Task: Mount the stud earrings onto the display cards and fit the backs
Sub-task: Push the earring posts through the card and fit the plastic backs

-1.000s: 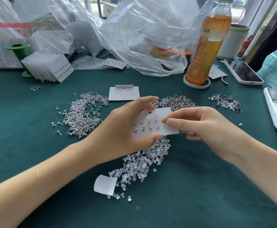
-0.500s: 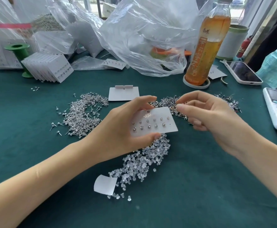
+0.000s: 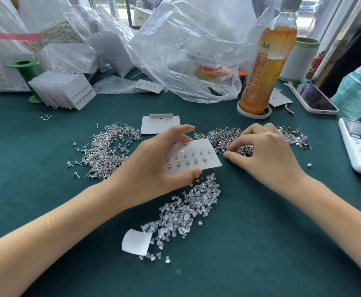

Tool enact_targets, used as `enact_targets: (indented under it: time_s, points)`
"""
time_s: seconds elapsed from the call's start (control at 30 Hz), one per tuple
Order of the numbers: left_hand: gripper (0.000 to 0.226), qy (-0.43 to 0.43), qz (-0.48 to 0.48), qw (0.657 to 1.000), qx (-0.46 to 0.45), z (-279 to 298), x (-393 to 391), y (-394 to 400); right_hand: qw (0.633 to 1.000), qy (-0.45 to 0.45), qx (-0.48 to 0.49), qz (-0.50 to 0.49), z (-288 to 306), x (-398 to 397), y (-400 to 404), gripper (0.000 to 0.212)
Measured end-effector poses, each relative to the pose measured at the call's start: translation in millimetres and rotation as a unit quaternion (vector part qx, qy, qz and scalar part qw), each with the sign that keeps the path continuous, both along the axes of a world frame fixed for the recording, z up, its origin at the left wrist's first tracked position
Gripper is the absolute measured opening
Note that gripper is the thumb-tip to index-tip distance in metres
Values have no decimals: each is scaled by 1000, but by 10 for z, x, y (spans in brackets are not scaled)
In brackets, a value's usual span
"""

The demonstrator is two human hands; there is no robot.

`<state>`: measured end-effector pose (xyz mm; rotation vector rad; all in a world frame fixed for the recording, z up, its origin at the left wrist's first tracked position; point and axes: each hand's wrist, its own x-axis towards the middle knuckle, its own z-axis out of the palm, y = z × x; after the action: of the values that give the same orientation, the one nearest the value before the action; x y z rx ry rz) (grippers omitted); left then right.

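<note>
The green table (image 3: 47,189) carries three loose piles, and crowding is the main hazard: clear backs (image 3: 188,209) lie just below the card (image 3: 193,156), so a nudge could scatter them. The left hand (image 3: 151,168) pinches the card by its edges, thumb below and fingers above; a loosened pinch could tilt it and shed unbacked studs. The right hand (image 3: 263,153) curls its fingertips into the stud pile (image 3: 226,136) beside the card; whether it has one pinched cannot be told. A poor pick might drop a stud.
</note>
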<state>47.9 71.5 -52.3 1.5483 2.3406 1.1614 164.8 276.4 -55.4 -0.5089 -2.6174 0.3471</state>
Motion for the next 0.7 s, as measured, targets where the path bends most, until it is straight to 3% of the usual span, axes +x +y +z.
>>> enact_targets:
  time_s: [0.47, 0.6, 0.7]
  points:
    - [73, 10, -1, 1000, -12, -11, -15, -2, 997, 16, -76, 7, -10, -24, -36, 2]
    - [71, 4, -7, 1000, -11, -10, -7, -5, 986, 90, -133, 52, 86, 72, -70, 8]
    - [72, -6, -19, 1000, -6, 2, 4, -4, 976, 153, -120, 95, 149, 139, -182, 11]
